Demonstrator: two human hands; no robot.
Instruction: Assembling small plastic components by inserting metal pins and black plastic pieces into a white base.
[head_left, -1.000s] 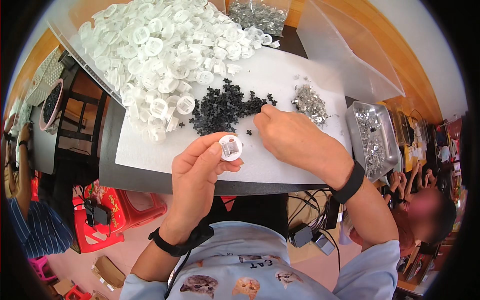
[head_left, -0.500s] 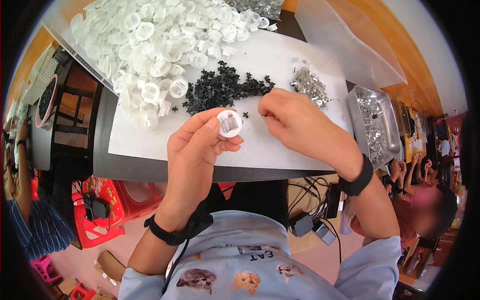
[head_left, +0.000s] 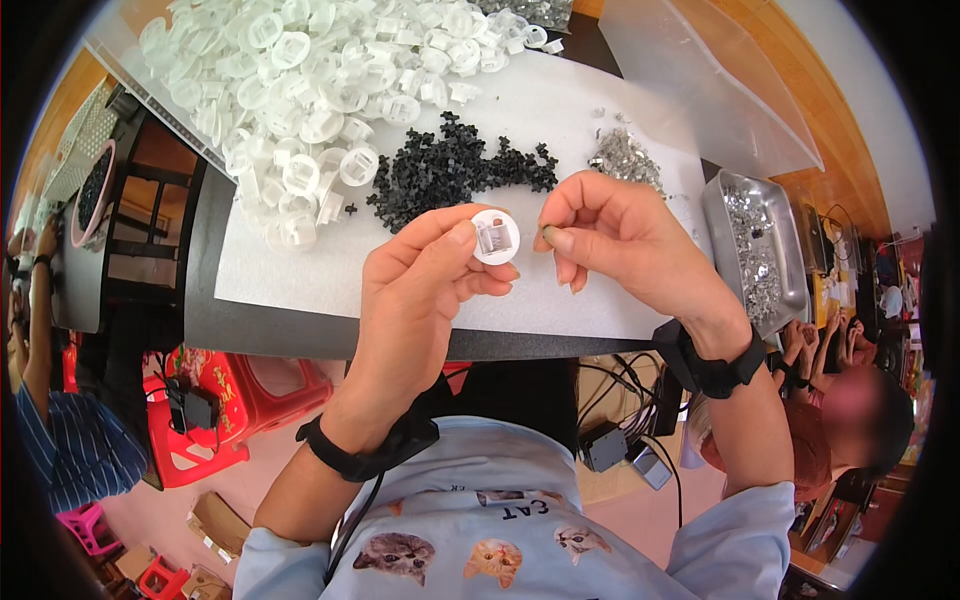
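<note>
My left hand [head_left: 415,280] pinches a white round plastic part [head_left: 496,238] by its rim, its face turned up. A rectangular recess with shiny metal bits shows in the middle of the part. Close to its right is my right hand [head_left: 625,235], thumb and index finger pressed together at the tips. Whatever is between them is too small and covered to make out. Behind my hands lies a heap of small black cross-shaped pieces [head_left: 425,170]. A pile of small silvery metal pieces [head_left: 628,158] sits beyond my right hand.
A large heap of translucent white plastic parts [head_left: 300,90] fills the back left. A metal tray [head_left: 715,215] of shiny pieces stands at the right, below a clear plastic panel [head_left: 720,80]. White sheeting [head_left: 300,275] covers the dark table. Red stools [head_left: 265,385] and other people are at the sides.
My left hand has moved right with the white round part. My right hand has drawn back from the black heap and turned, its pinched fingertips now beside the part.
</note>
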